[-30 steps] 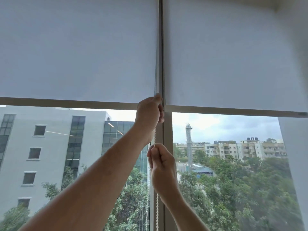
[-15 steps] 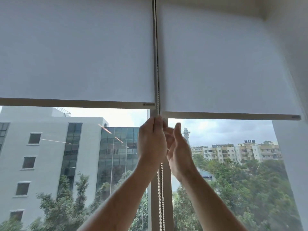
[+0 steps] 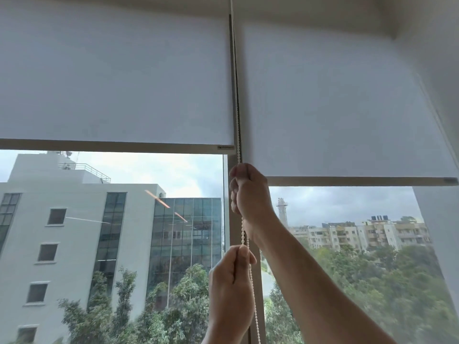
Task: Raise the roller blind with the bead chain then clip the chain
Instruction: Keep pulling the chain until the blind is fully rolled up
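Observation:
A white bead chain (image 3: pixel 253 306) hangs along the window mullion (image 3: pixel 232 219), between two white roller blinds. The left blind (image 3: pixel 116 83) ends at a bottom bar partway down the window. The right blind (image 3: pixel 335 108) hangs a little lower. My right hand (image 3: pixel 249 194) is fisted on the chain just under the right blind's bottom bar. Below it, my left hand (image 3: pixel 231 284) pinches the same chain between thumb and fingers. Both strands run down past my left hand and out of the frame. No chain clip is in view.
A white wall (image 3: pixel 437 120) closes the window recess on the right, close to the right blind's edge. Through the glass are a white building (image 3: pixel 62 232), trees and distant flats.
My left hand has dropped from the top of the chain to below my right hand. My right hand has risen to just under the right blind's bar. The view has tilted upward.

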### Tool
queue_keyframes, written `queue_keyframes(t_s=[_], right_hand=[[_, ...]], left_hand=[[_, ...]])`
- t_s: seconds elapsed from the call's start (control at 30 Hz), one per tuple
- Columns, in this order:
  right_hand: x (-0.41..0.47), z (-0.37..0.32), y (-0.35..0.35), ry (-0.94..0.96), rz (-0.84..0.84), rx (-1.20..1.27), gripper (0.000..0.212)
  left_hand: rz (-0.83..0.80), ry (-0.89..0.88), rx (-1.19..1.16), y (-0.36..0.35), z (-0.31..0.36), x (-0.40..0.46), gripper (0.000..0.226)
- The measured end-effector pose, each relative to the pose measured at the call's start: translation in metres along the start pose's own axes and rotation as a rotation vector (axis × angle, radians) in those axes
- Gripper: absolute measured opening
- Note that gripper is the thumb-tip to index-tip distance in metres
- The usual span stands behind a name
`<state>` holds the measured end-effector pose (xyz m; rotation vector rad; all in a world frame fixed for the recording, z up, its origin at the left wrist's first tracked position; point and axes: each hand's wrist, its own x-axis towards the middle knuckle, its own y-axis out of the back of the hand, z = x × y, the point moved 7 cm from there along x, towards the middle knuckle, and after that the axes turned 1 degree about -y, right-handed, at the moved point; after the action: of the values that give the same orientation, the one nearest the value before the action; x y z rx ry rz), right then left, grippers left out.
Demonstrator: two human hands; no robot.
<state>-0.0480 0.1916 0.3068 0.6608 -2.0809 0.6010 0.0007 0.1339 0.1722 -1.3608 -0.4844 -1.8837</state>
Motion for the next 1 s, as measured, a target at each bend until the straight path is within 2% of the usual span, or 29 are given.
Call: queue_keyframes(t_s=[0.1, 0.17, 0.27, 0.4, 0.5, 0.63, 0.77, 0.87, 1.0], right_hand=[[-0.006, 0.005, 0.007, 0.118, 0.038, -0.056, 0.042], [-0.008, 0.006, 0.011, 0.171, 0.059, -0.076, 0.040], [-0.010, 0.007, 0.011, 0.211, 0.070, -0.070, 0.041], [-0.025, 0.005, 0.008, 0.288, 0.075, -0.107, 0.035], [-0.039, 0.016, 0.006, 0.288, 0.053, -0.080, 0.038], [-0.052, 0.036, 0.009, 0.223, 0.019, -0.032, 0.037], [-0.062, 0.036, 0.009, 0.257, -0.012, -0.065, 0.033], [-0.068, 0.037, 0.010, 0.288, -0.047, -0.131, 0.033], [-0.069, 0.051, 0.017, 0.180, -0.154, -0.100, 0.032]], left_hand=[[-0.081, 0.054, -0.037, 0.002, -0.010, -0.001, 0.034], [-0.139, 0.035, 0.007, 0.005, -0.008, 0.004, 0.045], [-0.079, 0.047, 0.057, 0.014, -0.001, 0.029, 0.058], [0.036, 0.113, -0.091, 0.020, 0.028, 0.083, 0.045], [-0.019, 0.096, -0.191, 0.008, 0.065, 0.122, 0.032], [-0.112, 0.166, -0.276, -0.014, 0.096, 0.159, 0.025], [-0.026, 0.293, -0.326, -0.018, 0.092, 0.167, 0.031], [0.037, 0.199, -0.200, -0.015, 0.093, 0.160, 0.038], [0.081, 0.027, -0.038, -0.006, 0.096, 0.144, 0.037]])
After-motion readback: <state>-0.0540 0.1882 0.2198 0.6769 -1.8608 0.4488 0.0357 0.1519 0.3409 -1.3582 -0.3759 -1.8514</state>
